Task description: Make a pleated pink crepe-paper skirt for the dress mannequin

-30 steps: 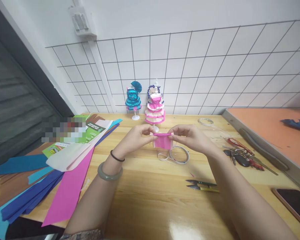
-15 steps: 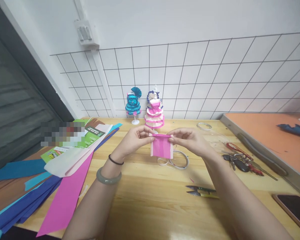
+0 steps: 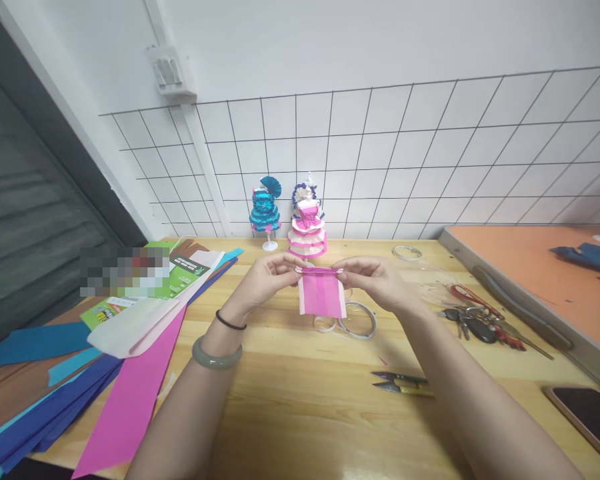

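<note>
A small pink paper piece with pale side edges (image 3: 323, 297) hangs between my hands, its top edge gathered in narrow folds. My left hand (image 3: 274, 280) pinches the left end of that folded edge between thumb and fingers. At the right end, my right hand (image 3: 369, 279) grips the same edge in a pinch. Below and behind the paper, rolls of narrow tape (image 3: 359, 320) lie on the wooden table (image 3: 280, 413). Thread snips (image 3: 403, 384) rest near my right forearm.
Coloured paper strips (image 3: 130, 400) and packets (image 3: 185, 270) cover the left side. Two decorated dress figures, one teal (image 3: 265, 210) and one pink-white (image 3: 307, 230), stand at the back. Keys (image 3: 480, 327), a phone (image 3: 587, 417) and an orange-topped board (image 3: 530, 267) are at right.
The folded top edge of the pink paper looks a little thicker, with more layers showing. Both hands keep their pinch; the view has shifted slightly.
</note>
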`<state>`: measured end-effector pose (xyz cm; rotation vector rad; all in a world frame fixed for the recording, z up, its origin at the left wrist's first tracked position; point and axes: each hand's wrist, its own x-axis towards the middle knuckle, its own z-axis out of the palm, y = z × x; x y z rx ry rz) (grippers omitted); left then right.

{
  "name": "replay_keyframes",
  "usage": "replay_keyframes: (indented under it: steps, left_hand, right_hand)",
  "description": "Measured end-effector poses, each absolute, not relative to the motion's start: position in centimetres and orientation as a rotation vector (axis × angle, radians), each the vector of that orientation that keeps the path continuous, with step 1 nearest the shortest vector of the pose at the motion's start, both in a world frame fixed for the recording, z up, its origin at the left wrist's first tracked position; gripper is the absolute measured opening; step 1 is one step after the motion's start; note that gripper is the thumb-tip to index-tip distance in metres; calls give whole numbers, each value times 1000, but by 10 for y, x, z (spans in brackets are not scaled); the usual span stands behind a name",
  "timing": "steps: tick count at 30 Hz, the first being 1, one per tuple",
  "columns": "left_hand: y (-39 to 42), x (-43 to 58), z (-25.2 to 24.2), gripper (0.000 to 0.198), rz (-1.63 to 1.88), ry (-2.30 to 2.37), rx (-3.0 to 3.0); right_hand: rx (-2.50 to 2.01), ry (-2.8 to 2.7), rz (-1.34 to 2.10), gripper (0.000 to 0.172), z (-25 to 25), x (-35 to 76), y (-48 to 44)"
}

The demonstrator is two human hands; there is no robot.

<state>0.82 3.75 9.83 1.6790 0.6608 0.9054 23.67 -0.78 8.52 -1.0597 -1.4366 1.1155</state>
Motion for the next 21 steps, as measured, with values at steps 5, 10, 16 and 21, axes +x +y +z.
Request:
replay_keyframes:
  steps: [5,10,16,21]
  left_hand:
    - [36,9,100,21,933,645,1682]
    - [34,8,102,22,917,633,1729]
    - [34,4,104,21,875,583,1732]
    - [32,6,106,25,892,661,1766]
  right_hand:
    - [-990,-1422,1171,24,76,240,-2]
    - [-1017,-1404,1178,26,74,242,0]
    - [-976,-1397,1245,26,74,245,-1]
    - [-1004,-1384,1212,26,74,241,-1]
